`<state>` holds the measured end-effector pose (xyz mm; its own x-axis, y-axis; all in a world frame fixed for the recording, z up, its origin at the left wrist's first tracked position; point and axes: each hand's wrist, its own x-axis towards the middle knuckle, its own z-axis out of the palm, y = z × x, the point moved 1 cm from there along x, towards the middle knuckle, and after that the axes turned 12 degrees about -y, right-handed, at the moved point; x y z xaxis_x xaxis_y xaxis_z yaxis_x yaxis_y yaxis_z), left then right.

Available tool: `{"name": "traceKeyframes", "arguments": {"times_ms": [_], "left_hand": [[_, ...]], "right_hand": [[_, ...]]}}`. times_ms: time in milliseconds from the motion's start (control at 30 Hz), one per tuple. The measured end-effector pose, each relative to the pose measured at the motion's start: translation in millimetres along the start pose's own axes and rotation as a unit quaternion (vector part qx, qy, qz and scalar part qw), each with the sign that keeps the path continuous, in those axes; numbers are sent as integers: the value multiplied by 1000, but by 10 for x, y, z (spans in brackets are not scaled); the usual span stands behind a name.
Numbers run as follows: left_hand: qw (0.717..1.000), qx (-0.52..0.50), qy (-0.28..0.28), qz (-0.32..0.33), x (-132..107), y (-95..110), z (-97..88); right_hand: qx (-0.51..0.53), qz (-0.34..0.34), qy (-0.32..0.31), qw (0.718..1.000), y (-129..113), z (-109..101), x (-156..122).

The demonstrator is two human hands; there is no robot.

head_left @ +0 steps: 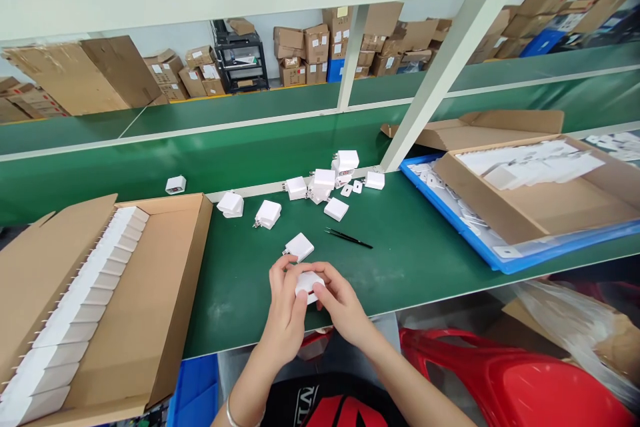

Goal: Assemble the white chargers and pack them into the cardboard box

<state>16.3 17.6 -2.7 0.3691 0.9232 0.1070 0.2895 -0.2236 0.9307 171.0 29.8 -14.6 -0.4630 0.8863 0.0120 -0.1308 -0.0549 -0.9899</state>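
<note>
Both hands meet over the near edge of the green table (400, 260). My left hand (283, 310) and my right hand (340, 303) are closed around one small white charger (307, 281), held between the fingertips. Just beyond them another white charger (299, 246) lies on the table. Black tweezers (349, 238) lie a little to the right of it. Farther back sits a loose heap of white chargers (325, 181).
An open cardboard box (150, 293) at the left holds a row of white chargers along its left wall. A blue tray (480, 247) at the right carries a cardboard box (530, 213) with white sheets. A red plastic stool (510, 380) stands below the table.
</note>
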Motion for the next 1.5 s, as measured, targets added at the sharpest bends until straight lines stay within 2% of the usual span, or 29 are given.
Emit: {"name": "traceKeyframes", "arguments": {"times_ms": [67, 167, 367, 500, 767, 867, 933, 1000, 1100, 1200, 1300, 1400, 1467, 1500], "left_hand": [[1000, 8, 15, -24, -2, -76, 36], [999, -40, 5, -30, -4, -195, 107], [997, -57, 40, -20, -22, -335, 165], [998, -43, 37, 1, -33, -324, 142], [998, -54, 20, 7, -75, -325, 116], [993, -121, -8, -2, -72, -341, 115], [978, -202, -31, -30, -70, -342, 130], [969, -238, -41, -57, -84, -323, 157], [977, -202, -30, -68, -152, -248, 195], [979, -191, 0, -72, -287, -133, 173], [989, -129, 59, -43, -485, 22, -50], [985, 48, 163, -18, -744, 195, -589], [948, 216, 218, -82, -946, 267, -1077], [918, 301, 216, -139, -1050, 274, -1328]], "right_hand": [[-2, -7, 35, 999, 121, 14, 24], [-24, -19, 52, 998, 232, 23, 17], [4, -24, 53, 998, 244, 18, -17], [-38, -14, 37, 998, 229, 32, 1], [-78, -32, 60, 995, 300, 37, -31], [-73, -52, 74, 993, 311, 21, -49], [-57, -68, 91, 992, 320, 11, -71], [-60, -82, 99, 990, 328, 8, -94], [-149, -102, 79, 980, 308, 21, -112], [-229, -95, 22, 969, 260, 43, -103], [-253, -81, -26, 964, 241, 42, -87], [-228, -79, -3, 970, 291, -7, -69], [-185, -69, 34, 980, 349, -55, -54], [-163, -62, 47, 984, 376, -75, -46]]}}
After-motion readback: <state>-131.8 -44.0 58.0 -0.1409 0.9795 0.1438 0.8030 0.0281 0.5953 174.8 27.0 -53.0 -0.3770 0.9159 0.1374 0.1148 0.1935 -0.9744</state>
